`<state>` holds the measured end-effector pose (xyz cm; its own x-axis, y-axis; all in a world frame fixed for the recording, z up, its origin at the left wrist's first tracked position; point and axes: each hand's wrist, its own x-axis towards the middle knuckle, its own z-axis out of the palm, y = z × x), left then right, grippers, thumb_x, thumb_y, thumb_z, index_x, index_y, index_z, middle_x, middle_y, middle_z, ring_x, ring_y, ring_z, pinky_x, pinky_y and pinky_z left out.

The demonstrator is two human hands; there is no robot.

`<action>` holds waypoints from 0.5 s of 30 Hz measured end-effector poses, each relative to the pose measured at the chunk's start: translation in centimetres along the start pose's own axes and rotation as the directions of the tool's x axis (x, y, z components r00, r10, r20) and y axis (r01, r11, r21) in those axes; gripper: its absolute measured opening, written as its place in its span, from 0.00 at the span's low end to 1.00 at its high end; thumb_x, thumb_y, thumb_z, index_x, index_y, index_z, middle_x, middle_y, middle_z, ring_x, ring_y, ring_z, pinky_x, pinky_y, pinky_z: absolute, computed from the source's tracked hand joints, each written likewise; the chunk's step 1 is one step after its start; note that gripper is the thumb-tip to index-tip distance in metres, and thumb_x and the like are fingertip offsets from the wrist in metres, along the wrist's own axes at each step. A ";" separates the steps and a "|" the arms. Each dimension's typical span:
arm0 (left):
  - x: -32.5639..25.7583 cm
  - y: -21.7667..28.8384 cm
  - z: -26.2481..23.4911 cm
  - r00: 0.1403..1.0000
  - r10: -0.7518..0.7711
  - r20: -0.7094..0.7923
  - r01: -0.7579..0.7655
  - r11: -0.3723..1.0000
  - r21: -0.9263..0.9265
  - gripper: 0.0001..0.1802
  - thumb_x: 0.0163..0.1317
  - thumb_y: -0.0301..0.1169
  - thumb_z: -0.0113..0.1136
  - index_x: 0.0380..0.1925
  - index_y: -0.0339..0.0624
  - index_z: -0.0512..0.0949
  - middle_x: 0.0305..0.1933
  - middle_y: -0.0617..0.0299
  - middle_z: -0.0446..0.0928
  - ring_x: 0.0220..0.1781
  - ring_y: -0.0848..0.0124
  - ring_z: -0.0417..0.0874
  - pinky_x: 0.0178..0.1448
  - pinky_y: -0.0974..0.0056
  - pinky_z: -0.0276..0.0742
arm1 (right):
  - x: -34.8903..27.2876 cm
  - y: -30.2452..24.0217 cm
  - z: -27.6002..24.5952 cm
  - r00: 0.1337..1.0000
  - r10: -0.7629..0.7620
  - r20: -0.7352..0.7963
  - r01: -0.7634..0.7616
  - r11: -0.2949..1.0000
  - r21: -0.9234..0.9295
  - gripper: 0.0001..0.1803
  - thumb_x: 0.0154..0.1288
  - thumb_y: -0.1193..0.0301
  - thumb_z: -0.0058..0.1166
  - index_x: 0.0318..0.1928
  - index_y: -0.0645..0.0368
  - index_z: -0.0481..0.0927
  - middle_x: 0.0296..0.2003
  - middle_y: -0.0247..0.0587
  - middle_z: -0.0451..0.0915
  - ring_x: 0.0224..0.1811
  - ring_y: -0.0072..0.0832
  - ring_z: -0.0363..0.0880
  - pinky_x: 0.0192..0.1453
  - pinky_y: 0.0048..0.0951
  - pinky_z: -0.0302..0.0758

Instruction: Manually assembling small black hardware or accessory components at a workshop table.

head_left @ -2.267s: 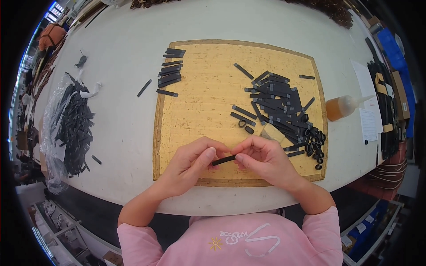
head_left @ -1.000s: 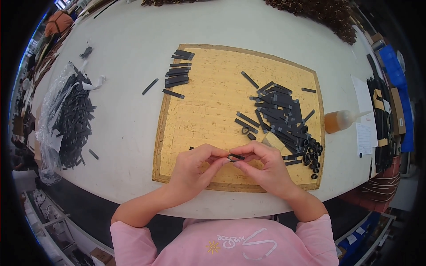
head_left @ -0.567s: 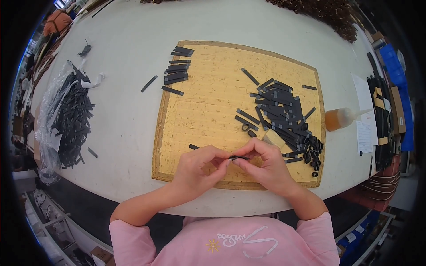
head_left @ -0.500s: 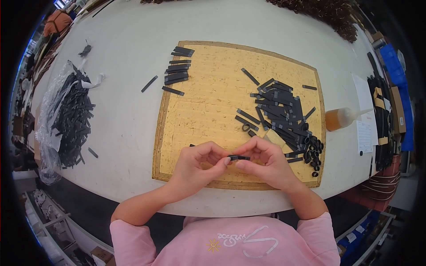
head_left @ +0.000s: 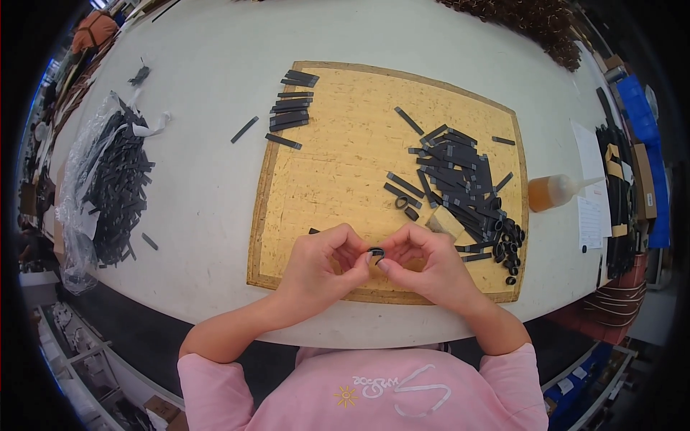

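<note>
Over the near part of a tan board [head_left: 338, 165], my left hand [head_left: 320, 266] and my right hand [head_left: 430, 267] meet fingertip to fingertip. Between them is a small black strip [head_left: 376, 251], curved into a loop; both hands pinch it, and the fingers hide part of it. To the right of my right hand lies a group of finished-looking black rings [head_left: 509, 248]. Beyond it is a heap of flat black strips [head_left: 456, 169] with greyish ends. Two loose rings [head_left: 402, 203] rest near a small tan block [head_left: 444, 223].
A row of black strips [head_left: 290, 111] overlaps the board's far left edge. Farther left, a plastic bag [head_left: 79, 215] spills more strips [head_left: 118, 190]. A bottle of amber liquid [head_left: 548, 192] stands at right beside paper sheets [head_left: 591, 208]. A brown fibrous bundle [head_left: 525, 25] lies far right.
The strip between my fingers was nearly straight and flat; now it is bent round into a loop. My hands have drawn slightly closer together.
</note>
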<state>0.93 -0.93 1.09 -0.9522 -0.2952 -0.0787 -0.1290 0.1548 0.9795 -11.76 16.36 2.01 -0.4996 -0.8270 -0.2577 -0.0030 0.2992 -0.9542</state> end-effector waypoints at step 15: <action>0.0 -0.8 -0.1 0.946 -0.277 0.166 0.319 0.883 -0.345 0.07 0.65 0.23 0.67 0.33 0.38 0.76 0.29 0.70 0.80 0.30 0.87 0.78 0.33 0.77 0.74 | 0.1 0.5 -0.2 0.978 0.152 0.141 -0.178 0.966 0.189 0.07 0.67 0.79 0.62 0.42 0.62 0.76 0.35 0.30 0.81 0.37 0.14 0.81 0.42 0.19 0.81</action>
<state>1.02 -1.16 0.35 -0.9114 -0.1660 -0.3765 -0.3218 -0.2826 0.9036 -11.98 16.47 1.57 -0.3666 -0.8308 -0.4189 0.2497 0.3458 -0.9045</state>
